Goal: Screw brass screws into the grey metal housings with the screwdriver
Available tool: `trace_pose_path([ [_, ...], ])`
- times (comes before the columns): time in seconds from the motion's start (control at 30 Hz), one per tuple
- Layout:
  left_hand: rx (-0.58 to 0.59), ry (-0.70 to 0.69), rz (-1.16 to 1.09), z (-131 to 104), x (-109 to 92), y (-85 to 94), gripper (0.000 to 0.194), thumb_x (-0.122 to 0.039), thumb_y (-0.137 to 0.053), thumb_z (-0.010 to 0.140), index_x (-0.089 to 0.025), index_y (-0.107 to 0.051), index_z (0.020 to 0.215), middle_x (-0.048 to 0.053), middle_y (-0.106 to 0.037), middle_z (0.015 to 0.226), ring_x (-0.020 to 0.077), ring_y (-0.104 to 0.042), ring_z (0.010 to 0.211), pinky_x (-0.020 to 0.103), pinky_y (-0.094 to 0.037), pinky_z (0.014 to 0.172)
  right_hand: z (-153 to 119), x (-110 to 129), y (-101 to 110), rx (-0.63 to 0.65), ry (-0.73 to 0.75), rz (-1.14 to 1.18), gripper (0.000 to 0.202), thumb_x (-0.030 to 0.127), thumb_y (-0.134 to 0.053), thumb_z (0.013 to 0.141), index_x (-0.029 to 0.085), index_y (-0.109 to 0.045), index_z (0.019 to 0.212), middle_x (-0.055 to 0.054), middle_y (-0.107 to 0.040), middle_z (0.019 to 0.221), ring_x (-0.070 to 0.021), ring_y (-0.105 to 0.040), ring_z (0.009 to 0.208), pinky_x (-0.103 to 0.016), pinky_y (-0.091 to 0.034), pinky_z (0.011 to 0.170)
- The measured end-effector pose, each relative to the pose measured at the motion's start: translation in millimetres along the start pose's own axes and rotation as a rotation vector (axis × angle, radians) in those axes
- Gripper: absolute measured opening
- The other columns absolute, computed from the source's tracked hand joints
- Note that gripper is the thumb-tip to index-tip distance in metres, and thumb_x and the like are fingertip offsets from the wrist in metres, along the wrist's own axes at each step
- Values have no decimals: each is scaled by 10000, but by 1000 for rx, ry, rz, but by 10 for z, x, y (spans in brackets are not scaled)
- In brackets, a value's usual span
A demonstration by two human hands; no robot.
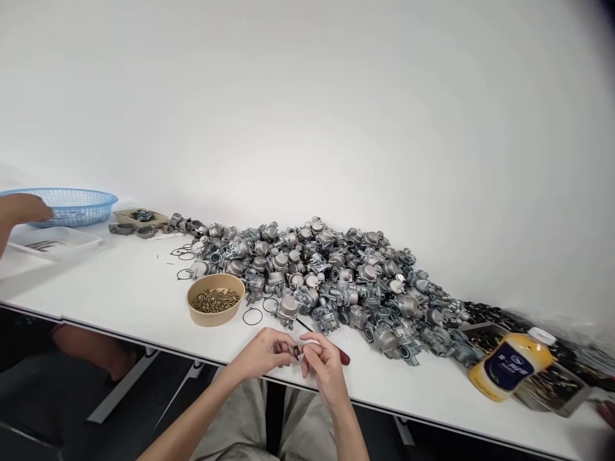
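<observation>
My left hand point(268, 352) and my right hand point(327, 366) meet at the table's front edge, above my lap. Between the left fingertips is a small dark part point(296, 351), too small to name. The right fingers are closed in a pinch right beside it; what they hold, if anything, is hidden. A screwdriver point(344, 357) with a red handle lies partly behind my right hand, its dark shaft pointing toward the pile. Just beyond the hands, a big heap of metal carburetors point(331, 275) spreads along the table. One black rubber ring point(252, 316) lies left of it.
A tan bowl point(191, 314) of small brass pieces stands left of the heap. At right, a yellow bottle point(512, 365) leans on a metal tray point(535, 398) of parts. Far left are a blue basket point(91, 206), a white tray point(89, 243) and another person's hand point(24, 208).
</observation>
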State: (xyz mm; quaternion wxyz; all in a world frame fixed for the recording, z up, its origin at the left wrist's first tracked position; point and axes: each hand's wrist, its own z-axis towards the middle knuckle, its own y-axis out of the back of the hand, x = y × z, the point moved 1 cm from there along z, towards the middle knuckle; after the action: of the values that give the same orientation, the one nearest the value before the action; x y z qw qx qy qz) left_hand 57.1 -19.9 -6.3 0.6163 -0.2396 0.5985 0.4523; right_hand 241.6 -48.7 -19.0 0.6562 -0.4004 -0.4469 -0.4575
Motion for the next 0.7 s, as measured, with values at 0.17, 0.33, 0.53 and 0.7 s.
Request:
trace_pose_path([
  [0.17,-60,6,-46,10,-1,26,457,-268,-759,723,-155,-679,1159,17,-694,821,139,-623,627,232,-487,611,9,53,-33,0,4,6,293,391,-662,923,159,-615,1097,-71,-685,880,-101,-571,544,-223,-402,553],
  [0.33,-102,-14,16,-14,-87,45,406,-273,-765,717,-178,-710,1108,48,-716,1031,136,-615,704,232,-502,654,7,64,-41,-5,-8,-16,314,407,-658,924,158,-605,1108,-100,-702,955,-122,-618,559,-231,-423,552],
  [0.53,-117,23,-3,-36,-159,39,358,-316,-727,755,-159,-719,1077,40,-704,868,124,-566,641,187,-466,513,-9,124,-85,25,-45,-41,362,431,-657,922,149,-590,1139,-110,-720,917,-149,-654,594,-241,-447,577],
  [0.7,-120,44,-47,-45,-175,37,325,-308,-700,759,-125,-712,1027,41,-672,774,149,-582,649,186,-478,449,-12,153,-106,26,-52,-53,374,447,-661,916,149,-592,1132,-111,-727,897,-149,-656,603,-234,-441,578],
])
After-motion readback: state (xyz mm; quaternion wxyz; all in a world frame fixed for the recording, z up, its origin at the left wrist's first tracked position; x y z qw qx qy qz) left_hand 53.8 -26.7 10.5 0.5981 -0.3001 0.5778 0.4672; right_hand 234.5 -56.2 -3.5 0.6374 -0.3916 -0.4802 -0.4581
